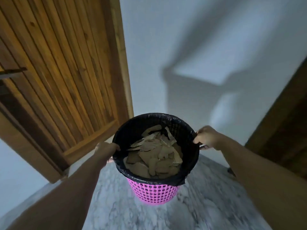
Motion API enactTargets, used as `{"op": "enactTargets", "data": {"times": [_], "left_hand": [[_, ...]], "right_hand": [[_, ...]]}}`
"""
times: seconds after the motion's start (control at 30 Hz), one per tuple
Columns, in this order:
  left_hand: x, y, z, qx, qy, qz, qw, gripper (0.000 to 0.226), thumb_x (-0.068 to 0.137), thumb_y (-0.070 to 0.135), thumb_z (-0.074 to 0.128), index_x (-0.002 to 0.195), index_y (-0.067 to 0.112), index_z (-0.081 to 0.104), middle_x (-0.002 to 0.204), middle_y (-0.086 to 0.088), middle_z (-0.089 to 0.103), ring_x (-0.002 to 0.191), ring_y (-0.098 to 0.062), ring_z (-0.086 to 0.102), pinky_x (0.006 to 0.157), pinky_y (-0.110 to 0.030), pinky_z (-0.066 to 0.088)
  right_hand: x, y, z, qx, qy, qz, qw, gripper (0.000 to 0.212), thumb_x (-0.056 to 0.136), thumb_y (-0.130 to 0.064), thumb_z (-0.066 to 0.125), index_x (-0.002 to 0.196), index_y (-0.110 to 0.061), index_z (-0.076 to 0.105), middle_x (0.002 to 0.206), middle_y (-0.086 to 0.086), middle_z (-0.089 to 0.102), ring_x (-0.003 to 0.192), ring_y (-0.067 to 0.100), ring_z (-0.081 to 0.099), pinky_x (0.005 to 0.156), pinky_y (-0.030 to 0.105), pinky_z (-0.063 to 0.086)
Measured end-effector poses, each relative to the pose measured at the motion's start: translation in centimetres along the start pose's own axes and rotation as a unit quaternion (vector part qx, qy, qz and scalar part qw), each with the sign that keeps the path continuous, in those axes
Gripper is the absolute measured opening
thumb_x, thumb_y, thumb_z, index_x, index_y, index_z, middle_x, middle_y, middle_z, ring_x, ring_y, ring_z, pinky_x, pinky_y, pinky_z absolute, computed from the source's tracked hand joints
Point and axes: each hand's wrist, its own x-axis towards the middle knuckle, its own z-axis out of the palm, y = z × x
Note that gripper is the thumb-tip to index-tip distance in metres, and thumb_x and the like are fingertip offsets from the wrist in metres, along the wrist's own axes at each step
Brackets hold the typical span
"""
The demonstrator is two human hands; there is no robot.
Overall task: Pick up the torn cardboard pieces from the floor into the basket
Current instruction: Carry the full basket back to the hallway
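You've got the pink basket (153, 190) between both hands, held out straight ahead of you and, by the look of it, lifted off the marble floor (207, 205), though its base is out of sight behind its own body. Your left hand (106, 151) grips the near-left of the rim, fingers curled over the black liner (189, 166) with the tips hooked inside; your right hand (206, 136) pinches the far-right of the rim, fingers curled tight round the edge. So the grips sit almost opposite each other across the mouth, and the basket hangs roughly level between them, mouth open toward you. The torn cardboard pieces (154, 155) lie heaped inside, well below the rim, nothing poking over the edge. No loose pieces show on the stretch of floor in view, so the gathering looks finished or close to it, but much of the floor is hidden by your arms. Room to move: the wooden door (58, 72) stands close on your left, a dark wooden edge (282, 122) closes in on the right, and the white wall (191, 55) is straight ahead. The open lane is narrow, so set down straight below, keeping both hands level.
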Motion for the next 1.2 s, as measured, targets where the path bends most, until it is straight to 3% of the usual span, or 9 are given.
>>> {"op": "enactTargets", "data": {"times": [0.17,0.3,0.47,0.6,0.7,0.87,1.03,1.2], "left_hand": [[-2.4,1.9,6.4,0.046,-0.070,0.072,0.994,0.016,0.074,-0.001,0.069,0.069,0.001,0.054,0.065,-0.013,0.049,0.052,-0.020,0.045,0.049,-0.025,0.037],[-5.1,2.5,11.0,0.069,-0.140,0.105,0.982,0.011,0.072,0.000,0.068,0.069,-0.002,0.058,0.070,-0.018,0.056,0.060,-0.024,0.053,0.056,-0.031,0.043],[-10.8,2.3,17.2,0.112,-0.248,0.143,0.952,0.023,0.053,0.011,0.070,0.068,-0.005,0.062,0.071,-0.020,0.062,0.066,-0.029,0.060,0.063,-0.043,0.053],[-17.2,1.8,21.6,0.145,-0.302,0.171,0.926,0.012,0.071,0.001,0.069,0.071,-0.006,0.060,0.071,-0.019,0.060,0.061,-0.029,0.058,0.068,-0.042,0.056],[-22.7,1.0,25.5,0.170,-0.339,0.197,0.904,0.012,0.073,0.001,0.068,0.074,-0.008,0.060,0.074,-0.020,0.061,0.062,-0.030,0.059,0.066,-0.042,0.056],[-33.7,-1.7,32.1,0.238,-0.396,0.238,0.855,0.017,0.070,0.004,0.071,0.078,-0.010,0.065,0.079,-0.024,0.066,0.070,-0.034,0.065,0.074,-0.054,0.057],[-47.1,-5.1,37.6,0.259,-0.445,0.262,0.816,0.016,0.076,0.003,0.073,0.070,-0.005,0.060,0.075,-0.020,0.060,0.064,-0.030,0.057,0.068,-0.044,0.053],[-60.5,-10.1,43.5,0.270,-0.515,0.285,0.762,0.014,0.075,0.005,0.073,0.074,-0.004,0.062,0.082,-0.020,0.063,0.075,-0.033,0.062,0.069,-0.041,0.052]], "right_hand": [[-5.7,6.7,-4.0,0.019,0.088,0.053,0.995,0.018,0.083,0.003,0.069,0.099,0.011,0.067,0.096,0.025,0.069,0.076,0.027,0.065,0.069,0.037,0.058],[-11.1,11.7,-6.3,0.030,0.155,0.097,0.983,0.019,0.084,0.000,0.068,0.101,0.008,0.064,0.092,0.021,0.064,0.072,0.027,0.062,0.054,0.029,0.053],[-19.3,18.8,-9.1,0.089,0.207,0.169,0.959,0.020,0.085,-0.001,0.067,0.104,0.005,0.066,0.099,0.019,0.064,0.086,0.027,0.063,0.072,0.034,0.055],[-26.5,24.3,-10.6,0.146,0.252,0.208,0.934,0.023,0.084,-0.001,0.068,0.107,0.002,0.065,0.103,0.015,0.064,0.087,0.021,0.061,0.069,0.030,0.055],[-32.5,29.1,-12.1,0.162,0.278,0.245,0.915,0.021,0.084,-0.003,0.068,0.104,0.003,0.065,0.106,0.016,0.065,0.092,0.024,0.064,0.070,0.032,0.057],[-43.8,37.1,-14.3,0.182,0.321,0.301,0.880,0.006,0.088,-0.002,0.065,0.090,0.000,0.060,0.094,0.014,0.065,0.075,0.017,0.062,0.058,0.025,0.053],[-55.4,45.7,-16.9,0.198,0.348,0.358,0.844,0.014,0.090,-0.004,0.066,0.079,-0.003,0.059,0.089,0.014,0.064,0.079,0.021,0.064,0.059,0.030,0.054],[-68.3,53.7,-18.1,0.213,0.397,0.397,0.799,0.014,0.089,-0.002,0.065,0.079,0.000,0.056,0.087,0.016,0.061,0.073,0.021,0.062,0.054,0.029,0.052]]}}
